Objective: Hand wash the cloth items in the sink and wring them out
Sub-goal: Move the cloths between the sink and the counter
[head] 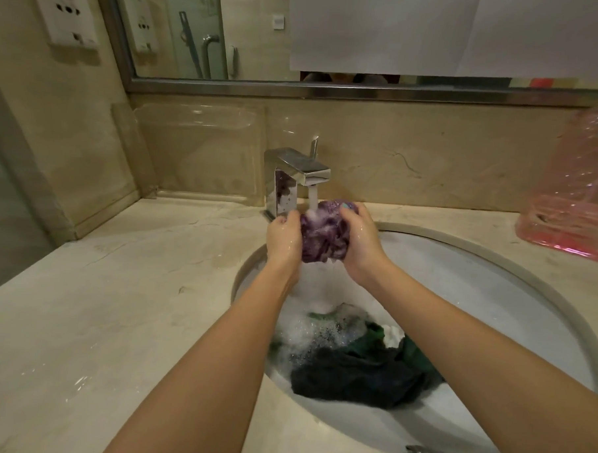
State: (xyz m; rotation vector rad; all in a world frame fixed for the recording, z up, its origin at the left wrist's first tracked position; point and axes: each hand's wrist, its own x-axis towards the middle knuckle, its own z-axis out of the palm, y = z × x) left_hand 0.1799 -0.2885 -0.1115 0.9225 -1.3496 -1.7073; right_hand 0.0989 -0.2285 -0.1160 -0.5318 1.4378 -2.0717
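While tap [298, 171] runs, L grip [285, 241] + R grip [360, 242] both squeeze purple cloth [323, 237] over sink [459, 284].

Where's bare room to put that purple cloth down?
Left of the sink, the counter is bare up to the wall. The back right corner is crowded by the pink bag, and dark cloths fill the basin.

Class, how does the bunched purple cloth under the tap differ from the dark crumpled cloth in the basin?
The bunched purple cloth is gripped by the left hand and right hand; the dark crumpled cloth lies untouched in the white sink. The purple cloth is under the running water; the dark cloth lies beside foam. The purple cloth is balled; the dark cloth spreads wider. Both look wet.
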